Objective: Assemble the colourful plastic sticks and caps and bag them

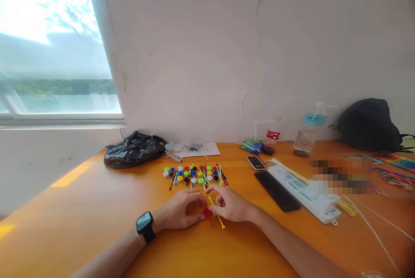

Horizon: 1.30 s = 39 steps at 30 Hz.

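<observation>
My left hand [180, 211], with a black smartwatch [145, 225] on its wrist, rests on the orange table [97, 209] with its fingers pinched on a small red piece [206, 212]. My right hand [231, 204] meets it from the right, fingers curled around a thin yellow stick [217, 214] that pokes out below the hand. Just beyond both hands lies a cluster of coloured round pieces and thin sticks [194, 175], in green, blue, red, yellow, white and black.
A black plastic bag [133, 149] and a sheet of paper [197, 149] lie at the back. To the right are a phone [256, 162], a black slab [277, 190], a white power strip [306, 193], a water bottle [309, 131], a black backpack [369, 126] and more coloured sticks [397, 170].
</observation>
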### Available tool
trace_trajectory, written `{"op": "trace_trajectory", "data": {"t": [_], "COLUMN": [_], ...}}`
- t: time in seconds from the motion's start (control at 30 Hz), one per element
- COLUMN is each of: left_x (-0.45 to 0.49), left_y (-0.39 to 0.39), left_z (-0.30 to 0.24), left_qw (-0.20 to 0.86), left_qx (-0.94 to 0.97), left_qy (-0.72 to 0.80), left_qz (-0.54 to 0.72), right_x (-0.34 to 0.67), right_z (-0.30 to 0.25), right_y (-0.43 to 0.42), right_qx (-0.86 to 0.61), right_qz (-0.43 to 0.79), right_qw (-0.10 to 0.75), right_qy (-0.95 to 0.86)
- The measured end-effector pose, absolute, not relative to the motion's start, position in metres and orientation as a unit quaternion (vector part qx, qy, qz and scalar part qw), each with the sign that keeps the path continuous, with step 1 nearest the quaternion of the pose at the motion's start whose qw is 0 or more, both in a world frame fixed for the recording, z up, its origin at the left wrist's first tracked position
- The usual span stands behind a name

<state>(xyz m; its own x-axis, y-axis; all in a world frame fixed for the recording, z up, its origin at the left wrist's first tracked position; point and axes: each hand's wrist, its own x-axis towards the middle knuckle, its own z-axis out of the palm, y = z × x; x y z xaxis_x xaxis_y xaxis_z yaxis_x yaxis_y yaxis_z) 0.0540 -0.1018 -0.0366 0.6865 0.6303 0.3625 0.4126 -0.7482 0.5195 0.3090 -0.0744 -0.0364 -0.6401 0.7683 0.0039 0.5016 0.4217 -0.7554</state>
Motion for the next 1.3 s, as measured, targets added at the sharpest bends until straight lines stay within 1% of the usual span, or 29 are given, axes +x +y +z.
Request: {"op": "trace_trajectory", "data": {"t": [0.13, 0.2, 0.33, 0.57, 0.8, 0.9, 0.97, 1.03, 1.13, 1.2, 1.3], "left_x": [0.054, 0.053, 0.05, 0.03, -0.006, -0.023, -0.032, -0.038, -0.042, -0.042, -0.041], "left_y": [-0.103, -0.103, -0.1, -0.081, -0.057, -0.045, -0.038, -0.033, -0.028, -0.027, -0.029], "left_z": [-0.034, -0.034, -0.035, -0.032, -0.035, -0.046, -0.054, -0.061, -0.065, -0.064, -0.063], "left_qw": [0.177, 0.166, 0.138, 0.044, -0.042, -0.064, -0.062, -0.038, -0.005, -0.002, -0.004], "left_qx": [0.901, 0.905, 0.903, 0.845, 0.741, 0.705, 0.691, 0.687, 0.688, 0.687, 0.684], "left_qy": [0.295, 0.287, 0.292, 0.404, 0.578, 0.635, 0.658, 0.667, 0.667, 0.667, 0.669], "left_qz": [0.265, 0.266, 0.283, 0.347, 0.34, 0.31, 0.293, 0.286, 0.286, 0.288, 0.29], "right_x": [0.307, 0.306, 0.305, 0.31, 0.31, 0.309, 0.306, 0.304, 0.3, 0.299, 0.3], "right_z": [-0.034, -0.033, -0.035, -0.031, -0.028, -0.025, -0.023, -0.02, -0.019, -0.02, -0.02], "right_y": [-0.076, -0.076, -0.075, -0.073, -0.075, -0.078, -0.082, -0.087, -0.093, -0.095, -0.095], "right_qx": [-0.374, -0.374, -0.378, -0.397, -0.393, -0.364, -0.323, -0.285, -0.262, -0.262, -0.269], "right_qz": [0.428, 0.433, 0.379, 0.227, 0.19, 0.178, 0.174, 0.178, 0.197, 0.21, 0.215], "right_qw": [0.162, 0.161, 0.185, 0.193, 0.196, 0.231, 0.258, 0.262, 0.228, 0.206, 0.198], "right_qy": [-0.807, -0.804, -0.824, -0.868, -0.878, -0.884, -0.894, -0.905, -0.917, -0.919, -0.918]}}
